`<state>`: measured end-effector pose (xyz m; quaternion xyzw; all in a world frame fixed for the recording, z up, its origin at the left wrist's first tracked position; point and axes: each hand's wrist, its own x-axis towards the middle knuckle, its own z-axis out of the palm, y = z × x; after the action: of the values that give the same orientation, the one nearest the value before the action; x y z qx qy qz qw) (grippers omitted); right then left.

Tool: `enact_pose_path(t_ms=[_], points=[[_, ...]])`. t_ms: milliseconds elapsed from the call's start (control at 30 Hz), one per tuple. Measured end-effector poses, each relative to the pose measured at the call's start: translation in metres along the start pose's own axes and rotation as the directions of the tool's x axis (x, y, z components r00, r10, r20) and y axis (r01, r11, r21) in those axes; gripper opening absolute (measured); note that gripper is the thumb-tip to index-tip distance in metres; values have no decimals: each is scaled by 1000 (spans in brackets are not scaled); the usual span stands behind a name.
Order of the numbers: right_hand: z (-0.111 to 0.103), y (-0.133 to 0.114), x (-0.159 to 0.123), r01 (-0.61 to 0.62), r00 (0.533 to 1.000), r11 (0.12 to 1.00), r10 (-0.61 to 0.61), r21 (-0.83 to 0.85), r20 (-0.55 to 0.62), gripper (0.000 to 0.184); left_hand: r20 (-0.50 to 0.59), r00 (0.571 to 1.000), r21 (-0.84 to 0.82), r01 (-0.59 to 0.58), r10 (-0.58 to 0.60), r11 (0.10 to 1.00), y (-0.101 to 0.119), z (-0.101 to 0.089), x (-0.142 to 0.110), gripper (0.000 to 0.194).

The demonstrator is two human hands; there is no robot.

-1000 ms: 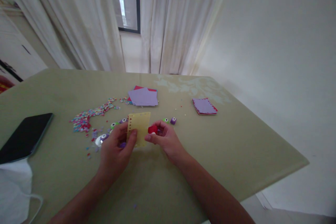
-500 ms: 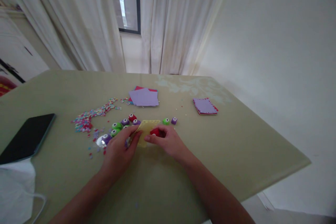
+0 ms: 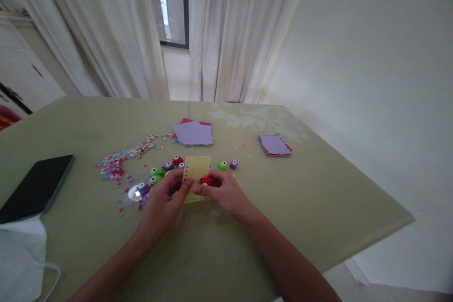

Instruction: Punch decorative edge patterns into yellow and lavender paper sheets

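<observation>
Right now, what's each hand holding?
Left hand: closed on the yellow card, pinching its edge.
Right hand: closed on a small red thing, right by the card.

Left hand (image 3: 161, 205), right hand (image 3: 226, 192) bare; forearms (image 3: 283, 255) bare, slim, tapering toward wrists (image 3: 246, 212).

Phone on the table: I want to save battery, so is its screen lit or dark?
Dark. The screen of the phone is plain black, with no display glowing; whether it is fully off or asleep, I cannot tell.
</observation>
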<state>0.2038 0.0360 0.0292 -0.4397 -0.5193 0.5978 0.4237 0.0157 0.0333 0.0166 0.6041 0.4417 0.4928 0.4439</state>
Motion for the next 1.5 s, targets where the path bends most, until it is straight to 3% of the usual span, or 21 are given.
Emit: enact_pose_path(t_ms=[133, 500, 667, 800, 900, 1167, 1400, 1500], points=[[-1, 0, 0, -18, 1000, 1000, 18, -6, 6, 48, 18, 1000, 13, 5, -5, 1000, -1, -1, 0, 27], [-1, 1, 0, -17, 1000, 1000, 17, 22, -4, 47, 18, 986, -197, 168, -168, 966, 3, 4, 3, 46], [-1, 2, 1, -10, 1000, 1000, 11, 20, -29, 45, 53, 981, -263, 195, -188, 945, 14, 7, 2, 51], [1, 7, 2, 21, 999, 998, -23, -52, -27, 37, 154, 950, -225, 302, -272, 926, 15, 10, -3, 58], [2, 12, 3, 28, 999, 995, -30, -100, -21, 30, 163, 932, -196, 352, -323, 915, 10, 11, -6, 55], [4, 14, 2, 46, 998, 993, -49, -106, -29, 29, 160, 931, -253, 359, -327, 898, 13, 10, -5, 44], [5, 8, 3, 76, 996, 991, -80, -107, -35, 32, 169, 943, -229, 321, -288, 919, 19, 6, -2, 49], [2, 5, 2, 63, 996, 997, -65, -38, -62, 42, 117, 947, -252, 321, -300, 913, 13, 7, -2, 49]])
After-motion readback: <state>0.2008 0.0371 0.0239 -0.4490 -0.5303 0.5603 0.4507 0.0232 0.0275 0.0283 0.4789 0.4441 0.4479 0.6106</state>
